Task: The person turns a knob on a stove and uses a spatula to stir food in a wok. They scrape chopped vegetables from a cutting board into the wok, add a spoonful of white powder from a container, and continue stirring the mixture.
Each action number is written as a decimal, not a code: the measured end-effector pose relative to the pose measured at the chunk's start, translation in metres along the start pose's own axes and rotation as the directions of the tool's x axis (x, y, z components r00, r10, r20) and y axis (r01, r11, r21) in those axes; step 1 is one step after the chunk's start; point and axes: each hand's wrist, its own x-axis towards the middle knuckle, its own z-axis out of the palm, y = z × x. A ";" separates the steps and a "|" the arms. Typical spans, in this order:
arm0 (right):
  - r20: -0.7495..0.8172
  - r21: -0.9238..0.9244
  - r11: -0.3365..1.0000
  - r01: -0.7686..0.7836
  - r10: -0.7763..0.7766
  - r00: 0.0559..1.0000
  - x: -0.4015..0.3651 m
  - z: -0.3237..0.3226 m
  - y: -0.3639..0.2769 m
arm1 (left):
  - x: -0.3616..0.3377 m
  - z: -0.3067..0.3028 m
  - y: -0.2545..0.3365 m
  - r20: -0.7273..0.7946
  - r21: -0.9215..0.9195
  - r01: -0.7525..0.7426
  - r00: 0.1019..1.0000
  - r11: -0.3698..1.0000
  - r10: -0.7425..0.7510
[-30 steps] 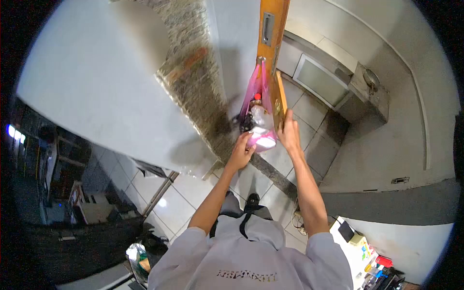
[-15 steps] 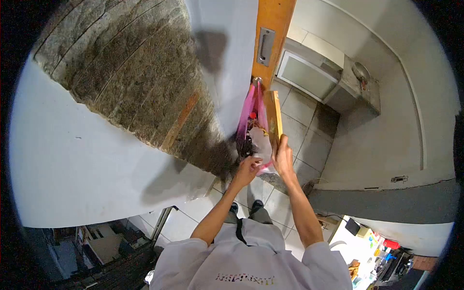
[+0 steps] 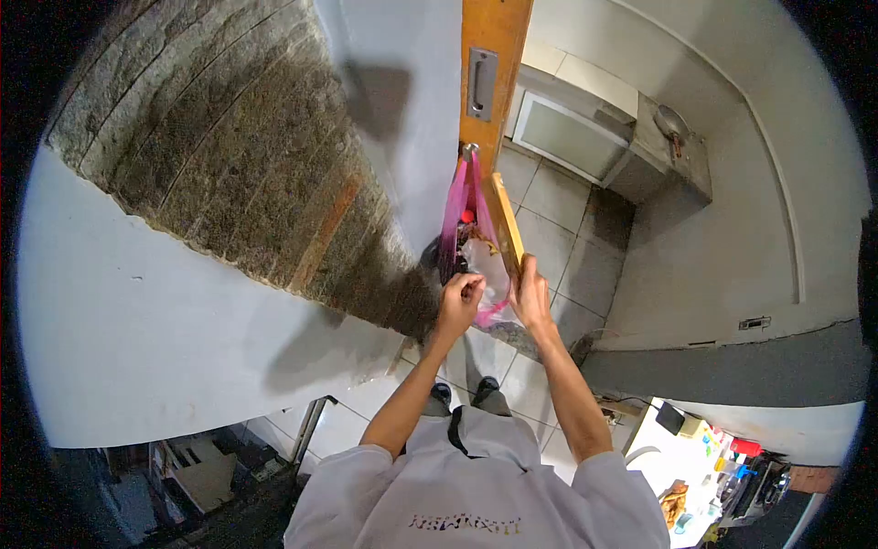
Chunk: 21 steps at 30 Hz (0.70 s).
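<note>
While the stone-faced wall [image 3: 210, 165], ahead and to the left of the left hand [image 3: 460, 302], takes up more of the view than it did a second ago, the orange wooden door [image 3: 508, 78] stands beyond both hands. Tiled floor [image 3: 572, 242] spreads past the right hand [image 3: 530, 295], and off to its right a frying pan [image 3: 672, 123] lies on a surface [image 3: 695, 174]. Just ahead of the left hand, the pink bag [image 3: 452, 224] hangs by its handles from the metal fitting [image 3: 471, 150] on the door's edge, its lower end reaching between the two hands. It holds a whitish plastic bundle [image 3: 487, 261], some dark stuff too shadowed to name and, farthest from the hands, a red cap [image 3: 467, 217]. The right hand grasps the near end of a wooden board [image 3: 506, 220], as in both earlier frames. The left hand's fingers, spread against the bag a second ago, are now bent in toward the thumb; whether they pinch anything I cannot tell.
</note>
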 end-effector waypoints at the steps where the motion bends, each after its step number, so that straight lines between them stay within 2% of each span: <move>1: -0.019 0.013 1.000 0.004 -0.004 1.000 0.002 -0.001 0.000 | 0.005 0.001 0.003 -0.011 -0.004 0.015 1.000 1.000 -0.015; 2: -0.084 0.015 1.000 0.018 -0.017 0.996 0.001 0.001 -0.002 | 0.009 0.004 0.002 -0.066 0.009 -0.077 0.995 0.997 0.078; 5: -0.028 0.110 0.992 -0.065 0.068 0.997 0.004 -0.007 -0.013 | 0.019 0.007 0.019 -0.106 0.015 -0.020 0.994 1.000 0.022; 7: -0.037 0.126 0.991 -0.039 0.043 0.998 0.001 -0.005 -0.012 | 0.026 0.008 0.038 -0.104 0.046 -0.010 0.994 0.999 0.015; 9: -0.038 0.130 0.991 -0.007 0.012 0.999 -0.001 -0.009 -0.009 | 0.032 0.014 0.049 -0.158 0.069 -0.099 0.981 0.993 0.109; 12: -0.004 0.210 0.977 -0.048 0.050 0.999 -0.004 -0.008 -0.012 | 0.037 0.022 0.054 -0.150 0.113 -0.179 0.969 0.977 0.195; 14: -0.002 0.198 0.979 -0.046 0.048 0.999 -0.006 -0.006 -0.009 | 0.038 0.029 0.051 -0.161 0.172 -0.251 0.947 0.953 0.279; 15: -0.002 0.183 0.982 -0.040 0.041 0.999 -0.006 -0.008 -0.010 | 0.036 0.030 0.050 -0.160 0.172 -0.253 0.946 0.952 0.281; 17: -0.023 0.191 0.981 -0.026 0.031 0.999 -0.008 -0.010 -0.013 | 0.033 0.032 0.050 -0.141 0.116 -0.108 0.982 0.987 0.124; 21: -0.016 0.177 0.984 -0.017 0.020 1.000 -0.010 -0.016 -0.013 | 0.032 0.029 0.048 -0.189 0.127 -0.150 0.967 0.981 0.172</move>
